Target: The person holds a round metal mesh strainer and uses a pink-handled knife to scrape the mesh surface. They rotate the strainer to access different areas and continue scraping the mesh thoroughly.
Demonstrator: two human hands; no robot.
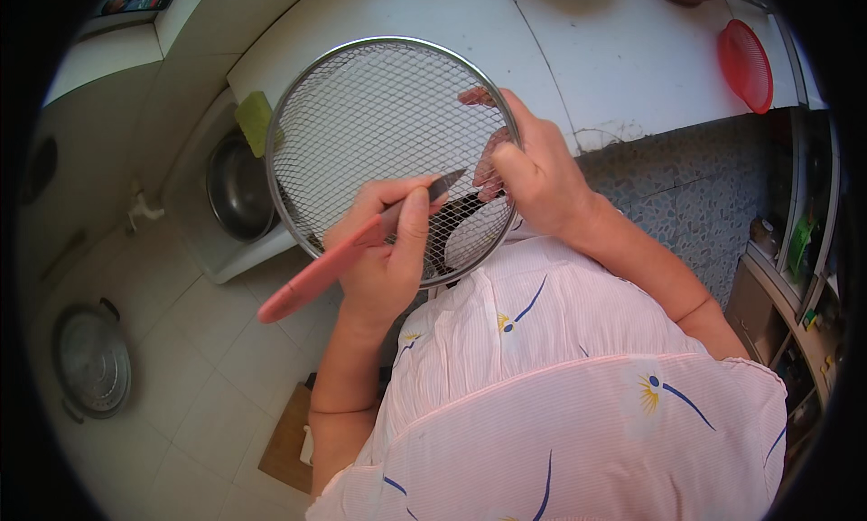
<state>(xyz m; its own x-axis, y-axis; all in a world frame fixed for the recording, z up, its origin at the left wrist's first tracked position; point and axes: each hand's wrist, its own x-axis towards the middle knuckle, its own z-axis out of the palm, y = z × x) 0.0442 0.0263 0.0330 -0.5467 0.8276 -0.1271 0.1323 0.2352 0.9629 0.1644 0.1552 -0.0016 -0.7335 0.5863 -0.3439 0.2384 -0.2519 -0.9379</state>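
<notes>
A round steel wire-mesh strainer [379, 108] is held up over the counter's edge in front of my body. My right hand [542, 162] grips its right rim, the thumb on the near side and the fingers showing through the mesh behind. My left hand [386, 243] is shut on a knife with a pink handle [318, 274] and a short dark blade [447, 181]. Thumb and fingers pinch the blade, its tip pointing right across the mesh near the right hand. Whether the tip touches the wires I cannot tell.
Behind the strainer runs a white countertop [433, 10], with a red plastic basket [745, 66] at its right end. A green sponge [254, 123] and a metal bowl [240, 186] are at the white sink [196, 243]. On the tiled floor stands a two-handled metal pot [91, 362].
</notes>
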